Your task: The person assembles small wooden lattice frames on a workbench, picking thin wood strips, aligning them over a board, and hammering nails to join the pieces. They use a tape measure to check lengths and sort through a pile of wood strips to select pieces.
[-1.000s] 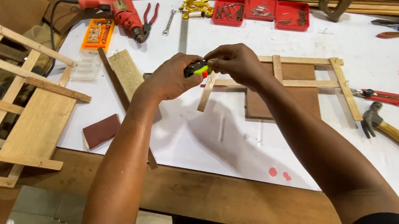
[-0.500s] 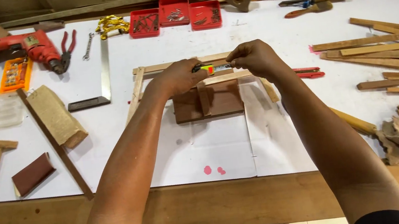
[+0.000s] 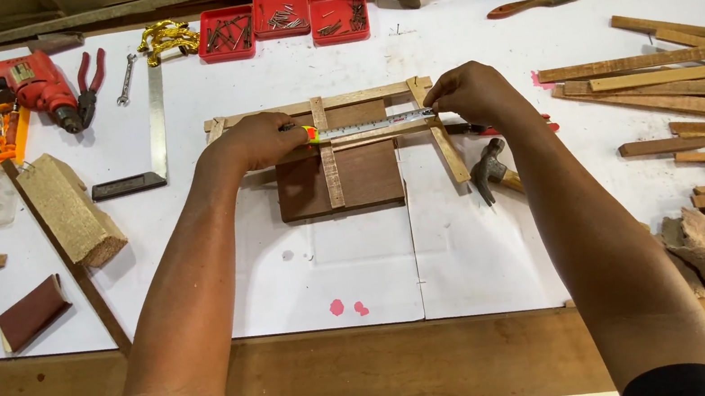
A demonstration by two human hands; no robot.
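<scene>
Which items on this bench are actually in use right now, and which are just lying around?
In use: left hand, right hand, tape measure, slat frame, dark board.

Lying about: red drill, pliers, steel square, nail trays, hammer, loose slats.

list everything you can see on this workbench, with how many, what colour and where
tape measure: one, yellow case, stretched across the slat frame
slat frame: one, pale wood, table centre
board: one, dark brown, under the frame
hammer: one, steel head, right of frame
trays: three, red, holding nails, far edge
drill: one, red, far left
pliers: one, red handles, beside drill
square: one, steel, left of frame
wood strips: many, brown, right side
left hand: on the tape case
right hand: on the tape's end
</scene>
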